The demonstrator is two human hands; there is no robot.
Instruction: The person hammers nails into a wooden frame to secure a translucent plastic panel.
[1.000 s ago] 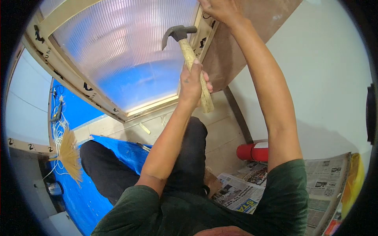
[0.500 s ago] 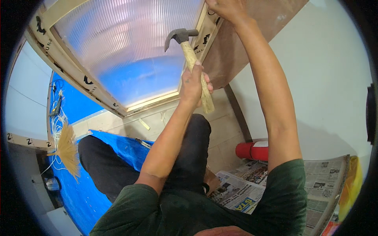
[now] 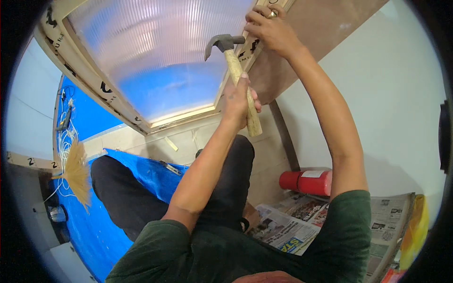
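Observation:
My left hand (image 3: 238, 104) is wrapped round the pale wooden handle of a claw hammer (image 3: 232, 59). Its dark head is raised in front of the right side of a wood-framed door (image 3: 177, 117) with a ribbed translucent panel (image 3: 165, 56), the striking face close to the frame. Higher on that same side piece, my right hand (image 3: 273, 29) rests against the wood with bent fingers drawn together. A shiny ring-like band shows at one finger. Whatever is between those fingertips, if anything, is hidden.
Behind the door's right edge is a brown board (image 3: 316, 28) beside a white wall (image 3: 391, 94). A red cylinder (image 3: 314, 183) lies near newspapers (image 3: 283, 228) at my right. Blue sheeting (image 3: 101, 240), a straw brush (image 3: 76, 172) and tangled white cables (image 3: 64, 139) are at my left.
My right hand has come down and slightly right along the door frame, showing more of its fingers. The hammer in my left hand has shifted slightly right, its head nearer the frame.

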